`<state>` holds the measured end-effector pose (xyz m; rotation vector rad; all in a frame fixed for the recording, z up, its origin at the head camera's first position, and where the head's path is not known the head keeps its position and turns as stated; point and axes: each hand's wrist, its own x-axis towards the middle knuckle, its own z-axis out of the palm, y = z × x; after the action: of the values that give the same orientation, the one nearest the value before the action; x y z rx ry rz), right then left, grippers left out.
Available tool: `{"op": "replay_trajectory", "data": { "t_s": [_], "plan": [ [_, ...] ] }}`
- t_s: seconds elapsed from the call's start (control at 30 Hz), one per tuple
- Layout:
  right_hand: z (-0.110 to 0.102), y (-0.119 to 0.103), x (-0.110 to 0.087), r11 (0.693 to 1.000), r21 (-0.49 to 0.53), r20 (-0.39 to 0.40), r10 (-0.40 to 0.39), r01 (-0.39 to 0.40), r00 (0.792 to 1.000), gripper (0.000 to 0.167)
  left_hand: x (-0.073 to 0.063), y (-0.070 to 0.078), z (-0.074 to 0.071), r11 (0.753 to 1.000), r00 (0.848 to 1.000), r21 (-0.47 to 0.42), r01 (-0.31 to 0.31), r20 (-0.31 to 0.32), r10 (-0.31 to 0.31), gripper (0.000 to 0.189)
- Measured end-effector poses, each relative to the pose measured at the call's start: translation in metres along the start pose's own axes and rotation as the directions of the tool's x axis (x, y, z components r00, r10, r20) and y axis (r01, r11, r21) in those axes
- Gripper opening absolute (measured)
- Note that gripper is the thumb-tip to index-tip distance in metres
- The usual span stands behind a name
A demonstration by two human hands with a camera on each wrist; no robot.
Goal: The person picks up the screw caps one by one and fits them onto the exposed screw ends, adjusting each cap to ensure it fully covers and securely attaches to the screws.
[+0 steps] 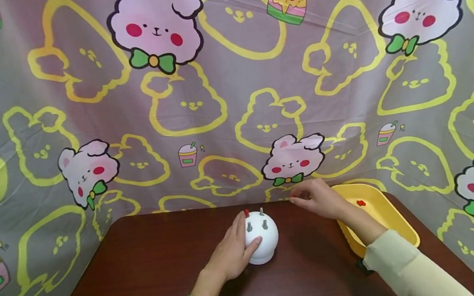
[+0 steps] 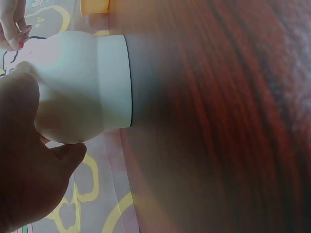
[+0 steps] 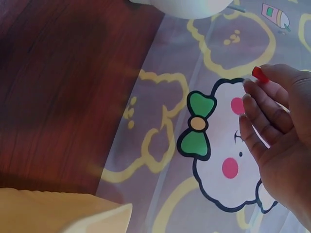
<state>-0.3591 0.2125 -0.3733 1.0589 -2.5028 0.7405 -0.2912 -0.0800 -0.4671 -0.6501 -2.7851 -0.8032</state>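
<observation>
A white rounded body with a short flared base (image 1: 263,243) stands on the table, several grey pegs (image 1: 264,224) sticking up from its top. One peg at the back left carries a red cap (image 1: 247,213). My left hand (image 1: 231,252) holds the body from the left, its thumb on the near side and its fingers around the far side. Between thumb and index finger, my right hand (image 1: 318,199) pinches a small red cap (image 3: 260,74). This hand is raised to the right of the white body, its other fingers loosely bent.
At the right, under my right forearm, lies a yellow tray (image 1: 399,226) with a few small red pieces (image 1: 361,203) in it. A dark wood table (image 1: 137,274) lies beneath everything, with a cartoon-print cloth (image 1: 221,90) hanging behind its back edge and at the sides.
</observation>
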Motion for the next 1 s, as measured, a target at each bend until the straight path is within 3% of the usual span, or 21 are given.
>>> {"op": "replay_trajectory", "data": {
  "t_s": [0.23, 0.43, 0.77, 1.0],
  "plan": [
    [0.003, -0.008, 0.001, 0.999, 0.009, -0.018, -0.040, 0.041, 0.999, 0.005, 0.000, 0.000, 0.000, 1.000, 1.000, 0.001, -0.001, 0.000, 0.001, 0.087],
    [0.007, -0.013, 0.003, 0.999, 0.034, 0.011, -0.018, 0.018, 1.000, 0.011, 0.000, 0.000, 0.000, 1.000, 1.000, 0.001, 0.003, 0.011, -0.003, 0.088],
    [0.016, -0.019, 0.010, 0.997, 0.056, 0.000, -0.053, 0.053, 0.999, 0.005, 0.000, 0.001, -0.002, 1.000, 0.999, -0.003, 0.027, 0.036, -0.027, 0.091],
    [0.019, -0.023, 0.012, 0.998, 0.044, 0.008, -0.036, 0.036, 0.999, 0.006, 0.000, 0.000, -0.002, 1.000, 0.999, -0.004, 0.029, 0.036, -0.029, 0.090]
  ]
}}
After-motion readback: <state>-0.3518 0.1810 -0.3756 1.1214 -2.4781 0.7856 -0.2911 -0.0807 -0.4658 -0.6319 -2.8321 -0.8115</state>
